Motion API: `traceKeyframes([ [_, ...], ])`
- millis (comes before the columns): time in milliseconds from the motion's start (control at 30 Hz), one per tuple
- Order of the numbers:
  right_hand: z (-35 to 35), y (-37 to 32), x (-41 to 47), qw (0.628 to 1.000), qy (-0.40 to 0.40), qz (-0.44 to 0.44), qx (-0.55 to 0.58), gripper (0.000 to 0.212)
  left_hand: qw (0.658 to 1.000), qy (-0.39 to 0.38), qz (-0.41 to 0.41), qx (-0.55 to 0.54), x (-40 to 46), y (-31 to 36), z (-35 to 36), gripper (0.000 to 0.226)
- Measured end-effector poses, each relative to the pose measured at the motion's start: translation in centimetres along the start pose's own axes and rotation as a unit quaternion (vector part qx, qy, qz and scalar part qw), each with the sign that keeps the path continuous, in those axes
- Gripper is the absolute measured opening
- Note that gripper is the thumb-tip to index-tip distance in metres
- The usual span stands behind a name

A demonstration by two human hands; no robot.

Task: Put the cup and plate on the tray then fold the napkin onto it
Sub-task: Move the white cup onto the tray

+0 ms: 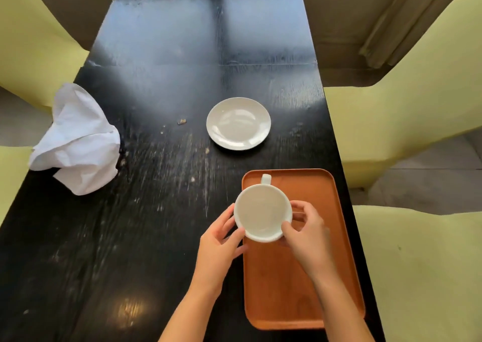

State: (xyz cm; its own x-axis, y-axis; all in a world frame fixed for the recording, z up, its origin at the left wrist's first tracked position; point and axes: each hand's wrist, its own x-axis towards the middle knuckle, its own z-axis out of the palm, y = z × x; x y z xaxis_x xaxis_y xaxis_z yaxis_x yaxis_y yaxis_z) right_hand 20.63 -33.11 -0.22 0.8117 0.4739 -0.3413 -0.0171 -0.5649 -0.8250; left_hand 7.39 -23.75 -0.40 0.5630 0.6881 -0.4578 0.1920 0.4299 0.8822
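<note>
A white cup (262, 215) with its handle pointing away from me is held over the far left part of the orange tray (287, 284). My left hand (221, 245) grips its left side and my right hand (307, 234) grips its right side. Whether the cup touches the tray I cannot tell. A white plate (238, 123) lies empty on the black table (130, 237), beyond the tray. A crumpled white napkin (78, 141) sits at the table's left edge.
Crumbs (181, 121) are scattered on the table left of the plate. Yellow-green chairs stand on both sides, one close to the tray on the right (417, 263) and one at the left (31, 41). The tray lies along the table's right edge.
</note>
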Motion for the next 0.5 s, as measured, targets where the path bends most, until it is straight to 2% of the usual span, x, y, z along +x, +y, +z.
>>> traceKeyframes([
  [500, -0.8, 1.7, 5.4, 0.997, -0.062, -0.039, 0.028, 0.032, 0.999, 0.044, 0.008, -0.013, 3.8, -2.3, 3.7, 0.042],
])
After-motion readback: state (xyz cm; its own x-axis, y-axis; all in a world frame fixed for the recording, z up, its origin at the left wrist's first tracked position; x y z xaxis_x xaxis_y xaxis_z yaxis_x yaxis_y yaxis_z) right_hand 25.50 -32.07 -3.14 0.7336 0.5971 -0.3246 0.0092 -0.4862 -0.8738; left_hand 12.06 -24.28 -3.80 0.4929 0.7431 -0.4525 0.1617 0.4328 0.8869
